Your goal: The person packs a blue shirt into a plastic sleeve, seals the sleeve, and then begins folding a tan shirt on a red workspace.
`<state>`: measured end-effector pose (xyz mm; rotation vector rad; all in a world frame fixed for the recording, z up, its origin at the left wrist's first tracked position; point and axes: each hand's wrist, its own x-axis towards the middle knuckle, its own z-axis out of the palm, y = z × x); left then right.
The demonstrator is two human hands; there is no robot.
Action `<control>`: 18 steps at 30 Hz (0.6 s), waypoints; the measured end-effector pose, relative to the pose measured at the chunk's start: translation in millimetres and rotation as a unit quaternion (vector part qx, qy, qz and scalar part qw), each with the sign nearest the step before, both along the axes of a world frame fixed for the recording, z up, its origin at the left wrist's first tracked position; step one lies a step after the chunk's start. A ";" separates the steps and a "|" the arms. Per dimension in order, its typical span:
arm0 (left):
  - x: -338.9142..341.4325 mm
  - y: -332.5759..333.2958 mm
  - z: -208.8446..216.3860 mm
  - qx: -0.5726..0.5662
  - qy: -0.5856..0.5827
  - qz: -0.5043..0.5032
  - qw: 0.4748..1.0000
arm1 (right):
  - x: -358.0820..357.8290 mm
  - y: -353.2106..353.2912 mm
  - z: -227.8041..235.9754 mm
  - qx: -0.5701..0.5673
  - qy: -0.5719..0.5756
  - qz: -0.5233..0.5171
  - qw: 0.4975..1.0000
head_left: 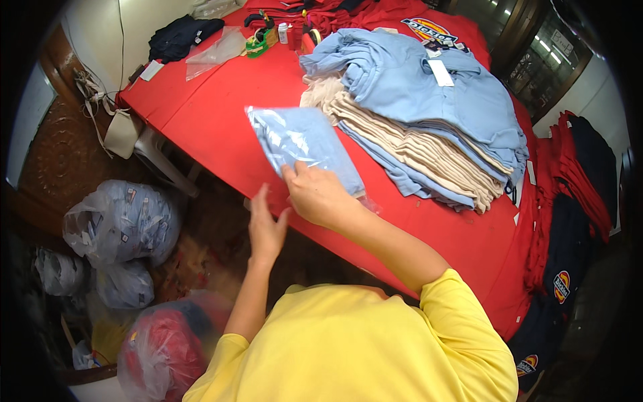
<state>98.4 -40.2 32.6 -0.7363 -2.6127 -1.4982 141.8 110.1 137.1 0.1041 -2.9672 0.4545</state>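
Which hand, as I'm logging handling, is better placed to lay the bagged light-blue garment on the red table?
Right. The right hand grips the clear plastic bag of folded light-blue cloth above the red table; the left hand is open, lower down.

Bright yellow short-sleeved shirt, sleeves ended above the elbows, bare forearms, left hand [266, 226] and right hand [316, 194] wore no gloves

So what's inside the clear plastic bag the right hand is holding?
A folded light-blue garment fills the clear plastic bag under the right hand. Its underside and any tag are hidden.
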 end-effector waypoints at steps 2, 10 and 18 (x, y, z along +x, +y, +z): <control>-23.4 -26.7 -6.5 -0.062 0.100 -0.017 0.993 | -21.1 -4.6 -28.6 -0.100 -0.039 0.009 0.994; -40.1 -44.1 -40.6 -0.140 0.274 -0.278 0.910 | -96.9 54.8 -77.2 -0.138 0.127 -0.060 0.980; -38.8 -45.7 -78.2 -0.080 0.258 -0.297 0.916 | -152.1 11.4 -137.9 0.116 0.059 -0.063 0.990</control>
